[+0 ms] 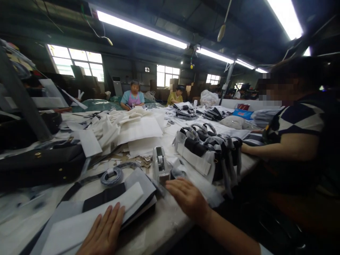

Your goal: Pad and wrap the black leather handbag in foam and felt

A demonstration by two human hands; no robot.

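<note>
My left hand (106,226) lies flat with its fingers stretched out, pressing on a white foam sheet (92,219). Under the sheet is a black bag (105,196), partly covered by grey-white wrapping, with a dark strap (70,191) curving round behind it. My right hand (187,198) reaches to the near end of a tape dispenser (160,164), fingers extended and nothing visible in them; its thumb is hidden, and I cannot tell whether the fingertips touch the tape. A wrapped coil of strap (111,176) sits beyond the bag.
Wrapped black bags (204,150) stand together beyond my right hand. A heap of white foam sheets (132,129) covers the table's middle, with cardboard scraps (142,160) before it. Black bags (39,159) lie left beside a metal post (25,92). A co-worker (297,131) is close at right.
</note>
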